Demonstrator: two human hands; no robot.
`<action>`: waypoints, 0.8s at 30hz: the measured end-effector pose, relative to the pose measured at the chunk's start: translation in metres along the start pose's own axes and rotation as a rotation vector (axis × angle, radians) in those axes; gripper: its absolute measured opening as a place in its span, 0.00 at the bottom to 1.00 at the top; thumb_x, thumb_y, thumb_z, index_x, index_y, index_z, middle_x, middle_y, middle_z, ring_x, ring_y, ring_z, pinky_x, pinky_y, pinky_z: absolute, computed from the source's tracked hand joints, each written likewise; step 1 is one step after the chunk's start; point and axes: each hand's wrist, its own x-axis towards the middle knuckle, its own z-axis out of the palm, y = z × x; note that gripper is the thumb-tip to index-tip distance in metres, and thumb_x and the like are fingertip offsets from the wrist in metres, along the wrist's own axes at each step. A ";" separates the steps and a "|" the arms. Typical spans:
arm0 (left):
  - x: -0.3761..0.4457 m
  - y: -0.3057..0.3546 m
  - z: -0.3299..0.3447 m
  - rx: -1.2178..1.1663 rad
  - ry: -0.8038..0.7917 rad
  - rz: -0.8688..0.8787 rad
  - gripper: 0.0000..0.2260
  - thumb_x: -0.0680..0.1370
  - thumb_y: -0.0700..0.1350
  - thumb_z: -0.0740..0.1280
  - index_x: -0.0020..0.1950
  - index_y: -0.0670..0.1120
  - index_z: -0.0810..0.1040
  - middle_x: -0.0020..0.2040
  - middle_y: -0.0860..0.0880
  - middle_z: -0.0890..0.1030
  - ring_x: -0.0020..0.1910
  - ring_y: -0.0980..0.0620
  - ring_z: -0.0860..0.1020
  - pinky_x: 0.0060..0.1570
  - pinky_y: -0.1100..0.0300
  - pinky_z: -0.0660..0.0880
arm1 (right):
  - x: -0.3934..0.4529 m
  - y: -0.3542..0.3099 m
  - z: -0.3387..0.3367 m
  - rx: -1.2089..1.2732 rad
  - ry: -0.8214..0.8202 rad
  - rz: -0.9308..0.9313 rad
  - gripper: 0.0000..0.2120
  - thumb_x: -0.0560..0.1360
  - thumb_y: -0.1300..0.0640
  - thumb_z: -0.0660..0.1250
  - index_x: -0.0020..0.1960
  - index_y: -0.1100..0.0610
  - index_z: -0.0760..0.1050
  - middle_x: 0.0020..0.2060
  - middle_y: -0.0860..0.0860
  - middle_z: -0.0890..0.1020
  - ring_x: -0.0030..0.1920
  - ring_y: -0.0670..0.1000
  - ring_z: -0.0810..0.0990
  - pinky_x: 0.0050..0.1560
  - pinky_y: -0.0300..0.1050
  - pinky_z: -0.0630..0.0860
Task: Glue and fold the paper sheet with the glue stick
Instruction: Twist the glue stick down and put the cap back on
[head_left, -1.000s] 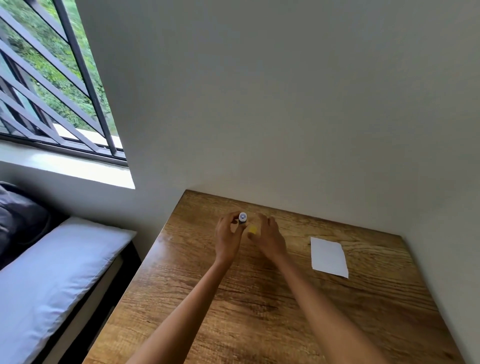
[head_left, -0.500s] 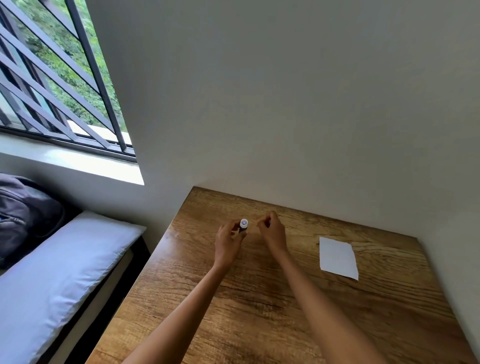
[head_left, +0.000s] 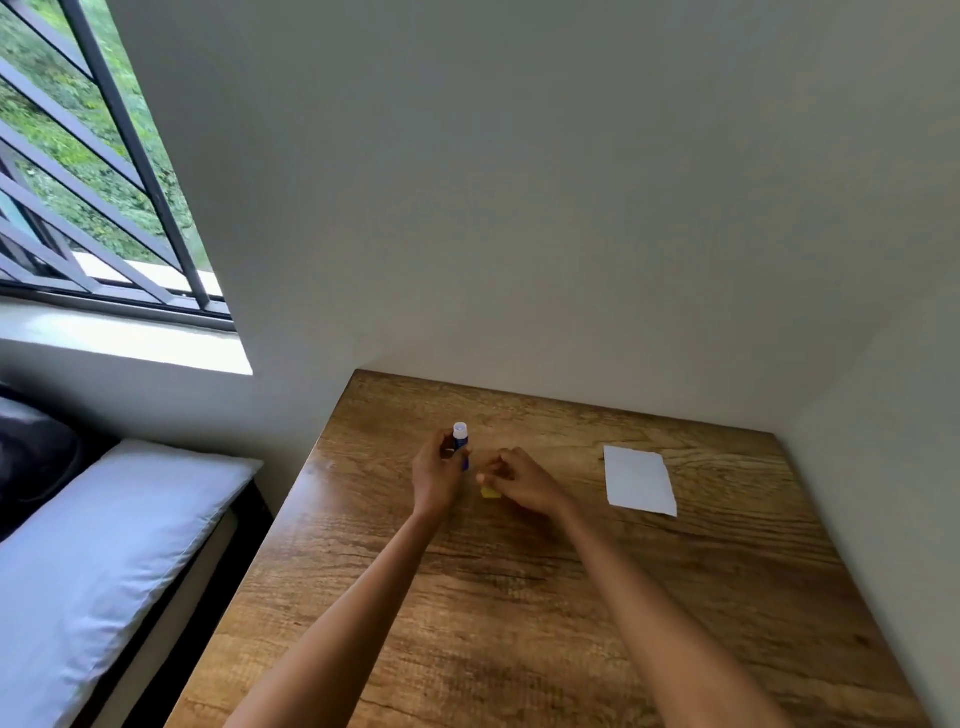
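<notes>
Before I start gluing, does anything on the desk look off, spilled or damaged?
Nothing stands out. The white paper sheet lies flat on the wooden table, slightly askew. The left hand holds the uncapped blue glue stick upright; the right hand has its small yellow cap. No spills.

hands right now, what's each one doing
Left hand: closed around the glue stick, held upright above the table.
Right hand: fingers curled on the yellow cap, low over the table.
</notes>
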 end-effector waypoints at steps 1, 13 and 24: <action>-0.002 -0.002 -0.002 -0.004 0.004 -0.001 0.11 0.76 0.41 0.67 0.58 0.43 0.76 0.53 0.45 0.80 0.50 0.49 0.77 0.52 0.55 0.74 | -0.004 0.000 0.001 -0.009 -0.022 -0.001 0.24 0.73 0.43 0.67 0.64 0.54 0.71 0.60 0.52 0.70 0.58 0.48 0.73 0.56 0.41 0.71; -0.028 0.000 -0.029 0.059 -0.032 0.077 0.09 0.75 0.42 0.68 0.55 0.45 0.76 0.50 0.46 0.80 0.49 0.50 0.78 0.52 0.54 0.75 | -0.026 -0.009 0.009 0.097 0.193 -0.003 0.07 0.73 0.54 0.69 0.50 0.51 0.74 0.52 0.50 0.79 0.55 0.51 0.77 0.53 0.44 0.74; -0.030 0.036 -0.029 0.016 -0.085 0.253 0.09 0.76 0.39 0.67 0.55 0.42 0.78 0.50 0.43 0.82 0.46 0.49 0.80 0.50 0.55 0.78 | -0.031 -0.065 -0.016 0.749 0.333 -0.220 0.10 0.73 0.57 0.69 0.53 0.57 0.75 0.50 0.54 0.83 0.50 0.49 0.83 0.48 0.39 0.80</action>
